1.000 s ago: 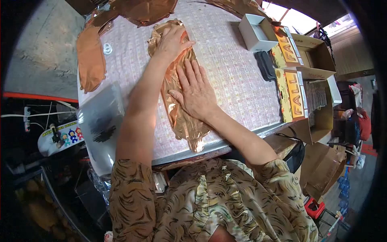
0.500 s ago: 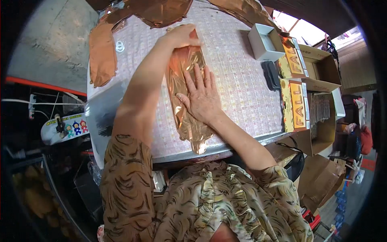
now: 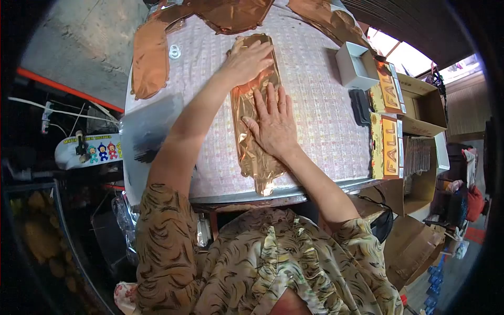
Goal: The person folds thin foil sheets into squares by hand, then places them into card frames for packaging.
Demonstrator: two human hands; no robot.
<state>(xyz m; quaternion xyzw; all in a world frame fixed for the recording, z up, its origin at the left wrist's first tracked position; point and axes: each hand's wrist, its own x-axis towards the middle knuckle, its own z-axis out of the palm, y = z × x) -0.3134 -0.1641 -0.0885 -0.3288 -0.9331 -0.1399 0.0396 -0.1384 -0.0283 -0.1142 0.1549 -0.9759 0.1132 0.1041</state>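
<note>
A flat, shiny copper foil balloon [image 3: 245,118] lies lengthwise on the patterned tablecloth in front of me, with a narrow tab at its near end. My left hand [image 3: 251,64] rests flat across its far part, fingers stretched toward the right edge. Nearer to me, my right hand [image 3: 275,128] presses on the balloon's right side, palm down and fingers spread. Both hands partly cover the foil, and neither grips anything. Light creases run through the foil between them.
More copper foil pieces [image 3: 149,60] lie along the table's left and far edges. A small white ring-like item [image 3: 175,51] is near them. Clear plastic sleeves [image 3: 149,131] sit at left. On the right are a white box [image 3: 357,65], a black object [image 3: 359,107], FALL packages [image 3: 389,147] and cardboard boxes [image 3: 420,105].
My left hand has come from the balloon's far end to lie flat lower on it, uncovering the far edge. My right hand stays on the foil. The camera view has shifted slightly.
</note>
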